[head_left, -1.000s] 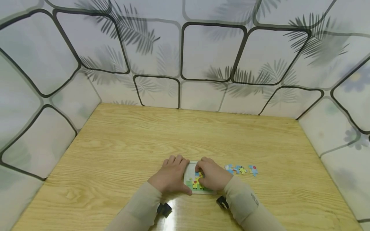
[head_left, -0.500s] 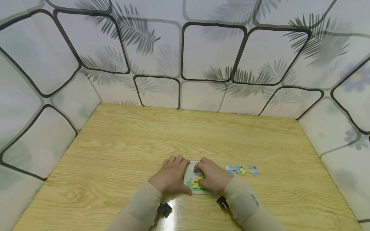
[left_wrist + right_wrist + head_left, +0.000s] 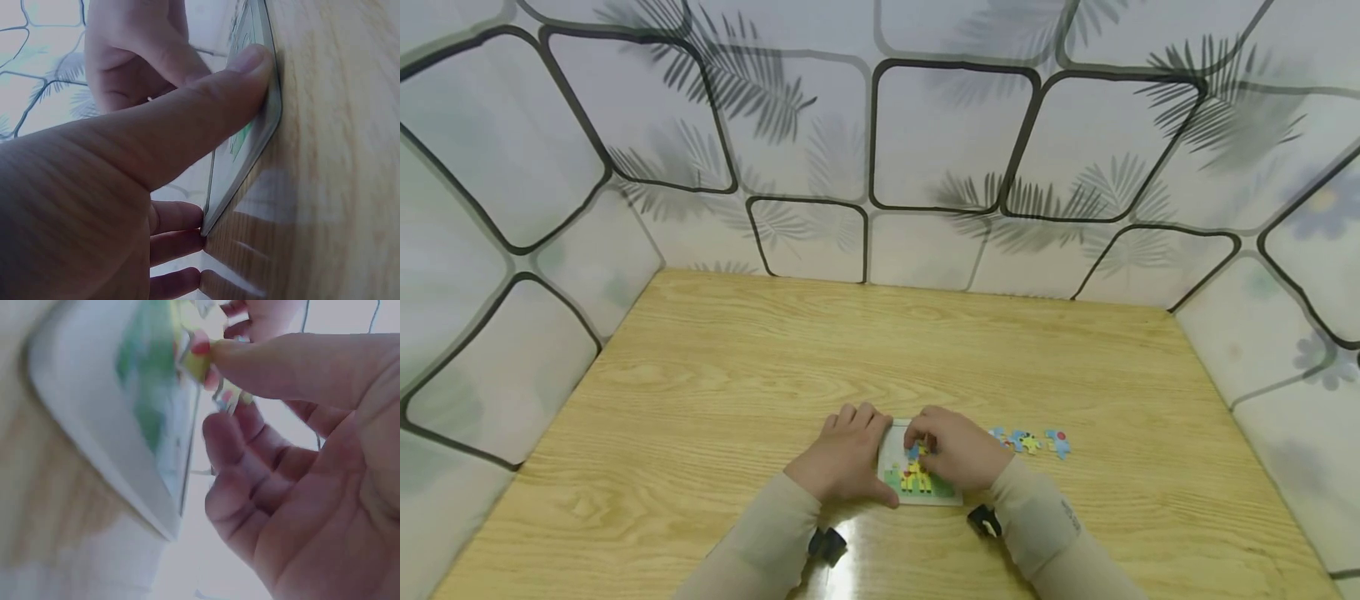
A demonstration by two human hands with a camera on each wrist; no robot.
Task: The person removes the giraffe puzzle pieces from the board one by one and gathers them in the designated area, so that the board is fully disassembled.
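Note:
A small puzzle board (image 3: 891, 442) with a pale rim lies flat near the front of the table, partly filled with green and yellow giraffe-picture pieces (image 3: 916, 479). My left hand (image 3: 842, 460) rests along its left side, thumb extended onto the near corner and fingers spread at the far end; the left wrist view shows the thumb (image 3: 247, 62) pressing the rim. Over the right part of the board, my right hand (image 3: 961, 450) pinches a yellow puzzle piece (image 3: 195, 364) with a red spot between thumb and fingers. Some of the board is hidden beneath this hand.
Several loose blue and yellow puzzle pieces (image 3: 1026, 442) lie to the right of the board, one set apart at the end (image 3: 1058, 443). The wooden table (image 3: 760, 358) meets patterned cloth walls (image 3: 940, 142) at the back and sides.
My right hand has shifted slightly to the right, uncovering more of the giraffe picture and covering part of the nearest loose piece. The left hand and the board have stayed put.

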